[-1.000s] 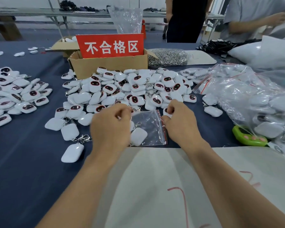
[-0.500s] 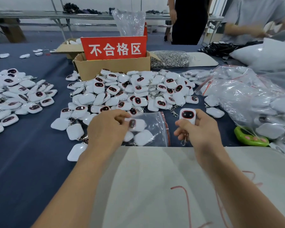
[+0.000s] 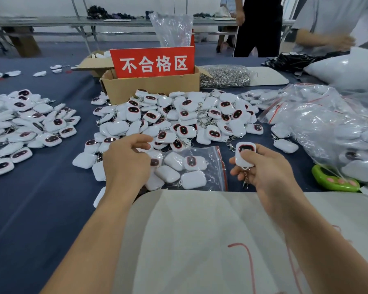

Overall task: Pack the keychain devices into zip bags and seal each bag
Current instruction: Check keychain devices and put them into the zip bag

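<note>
A clear zip bag [image 3: 208, 158] with a red seal strip on its right end lies on the blue table, several white keychain devices inside. My left hand [image 3: 125, 162] is at the bag's left end, fingers curled on the plastic there. My right hand [image 3: 263, 168] is just right of the bag and grips one white keychain device [image 3: 245, 154], dark face up, thumb on it and its clip chain dangling below. A large pile of loose devices [image 3: 179, 115] lies directly behind the bag.
A cardboard box [image 3: 151, 88] with a red sign stands behind the pile, a heap of metal chains [image 3: 223, 76] beside it. Packed bags [image 3: 327, 124] fill the right; a green object [image 3: 334, 181] lies there. Another device pile [image 3: 26, 122] is left. A white sheet [image 3: 200, 230] covers the front edge. Two people stand beyond the table.
My right hand left the bag's red edge, took a device from the pile and drew it back to the right of the bag. My left hand stayed at the bag.
</note>
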A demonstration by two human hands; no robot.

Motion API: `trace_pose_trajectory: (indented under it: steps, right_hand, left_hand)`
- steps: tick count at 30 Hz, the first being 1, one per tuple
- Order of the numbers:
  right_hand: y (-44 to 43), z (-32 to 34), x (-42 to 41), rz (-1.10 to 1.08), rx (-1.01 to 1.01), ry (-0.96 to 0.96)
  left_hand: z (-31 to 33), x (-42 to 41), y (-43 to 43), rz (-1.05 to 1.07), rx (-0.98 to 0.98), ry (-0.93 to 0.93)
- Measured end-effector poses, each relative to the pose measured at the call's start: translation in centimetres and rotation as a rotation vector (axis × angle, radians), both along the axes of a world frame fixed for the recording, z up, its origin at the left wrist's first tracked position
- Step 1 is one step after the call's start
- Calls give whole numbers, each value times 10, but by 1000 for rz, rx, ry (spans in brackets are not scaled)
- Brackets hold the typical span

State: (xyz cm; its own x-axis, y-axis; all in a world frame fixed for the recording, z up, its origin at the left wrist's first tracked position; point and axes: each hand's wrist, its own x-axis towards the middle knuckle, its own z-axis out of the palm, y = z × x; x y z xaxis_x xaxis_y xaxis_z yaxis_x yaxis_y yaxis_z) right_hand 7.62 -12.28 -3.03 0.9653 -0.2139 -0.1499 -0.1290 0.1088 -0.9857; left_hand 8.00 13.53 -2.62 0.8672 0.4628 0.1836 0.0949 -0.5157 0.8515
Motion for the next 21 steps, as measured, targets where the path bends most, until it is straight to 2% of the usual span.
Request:
trace_pose_trajectory:
  steps: [3, 6, 11, 16, 21]
  right_hand:
    - [-1, 2, 2, -9, 69, 24]
    - [1, 4, 2, -16, 117, 24]
    - [2, 7, 0, 7, 126, 32]
    - [13, 11, -12, 83, 4, -59]
    - [26, 14, -25, 195, 41, -157]
  left_hand:
    - [-3, 1, 1, -117, 173, 121]
    - [-2, -1, 0, -97, 257, 81]
    - [-2, -6, -19, -138, 150, -53]
    - [1, -20, -63, -303, 114, -265]
    - [2, -24, -91, -443, -182, -221]
